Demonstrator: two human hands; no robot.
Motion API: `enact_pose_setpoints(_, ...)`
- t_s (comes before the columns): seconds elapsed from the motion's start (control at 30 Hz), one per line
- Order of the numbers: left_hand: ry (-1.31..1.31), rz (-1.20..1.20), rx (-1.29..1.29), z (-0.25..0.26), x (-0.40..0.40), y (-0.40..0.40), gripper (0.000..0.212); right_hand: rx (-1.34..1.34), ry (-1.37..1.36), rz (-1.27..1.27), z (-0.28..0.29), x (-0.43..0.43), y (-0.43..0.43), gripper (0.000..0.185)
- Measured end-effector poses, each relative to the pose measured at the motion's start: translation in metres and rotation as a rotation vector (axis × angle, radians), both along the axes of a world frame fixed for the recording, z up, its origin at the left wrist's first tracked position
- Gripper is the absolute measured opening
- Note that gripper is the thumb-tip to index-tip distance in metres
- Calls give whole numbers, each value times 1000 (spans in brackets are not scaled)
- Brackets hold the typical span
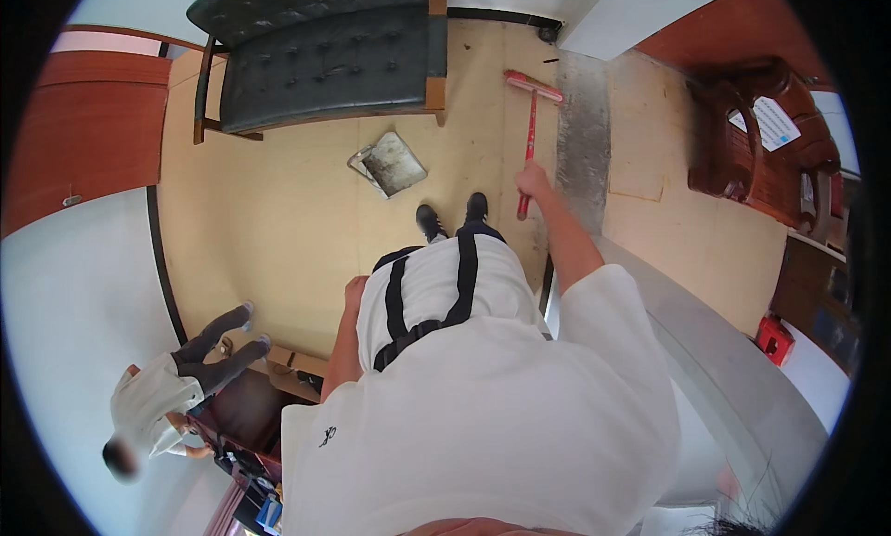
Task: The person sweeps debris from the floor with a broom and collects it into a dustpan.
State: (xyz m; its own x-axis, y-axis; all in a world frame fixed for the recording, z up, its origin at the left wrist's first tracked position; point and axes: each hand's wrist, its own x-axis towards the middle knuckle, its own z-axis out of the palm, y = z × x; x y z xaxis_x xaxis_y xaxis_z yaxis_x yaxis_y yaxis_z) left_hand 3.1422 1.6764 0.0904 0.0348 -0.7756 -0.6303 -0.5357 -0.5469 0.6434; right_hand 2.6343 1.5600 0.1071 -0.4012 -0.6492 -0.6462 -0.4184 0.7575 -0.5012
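My right hand [533, 179] grips the red handle of a push broom [532, 125]. The broom's red and pink head [533, 86] rests on the floor beside a grey strip. My left hand [356, 291] hangs at my side against my white shirt; its fingers look curled, but I cannot make out whether they hold anything. A metal dustpan [394, 164] with dirt marks lies on the yellowish floor ahead of my black shoes [454, 216], its handle toward the left.
A black tufted sofa [327, 66] stands ahead. On the right, beyond the worn grey floor strip [583, 132], is a wooden armchair [773, 146] with a printed sheet on it. At the lower left a person [167, 390] stands by a dark red desk [243, 411] and cardboard [299, 365].
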Motion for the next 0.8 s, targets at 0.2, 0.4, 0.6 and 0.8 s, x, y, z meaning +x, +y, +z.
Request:
enact_pose_setpoints(0.2, -82, -91, 127, -55, 46, 56, 32, 58, 147, 191, -9, 19, 75, 39)
enact_pose_setpoints(0.4, -134, -396, 190, -57, 35, 34, 30, -13, 259, 309, 48, 23, 207, 39)
enact_pose_setpoints(0.6, -126, -642, 161, -8, -26, -52, 28, 133, -161, -238, 134, 38, 270, 54)
enact_pose_setpoints(0.8, 81, -101, 375, -15, -60, -134, 24, 115, -255, -638, 142, 41, 279, 58)
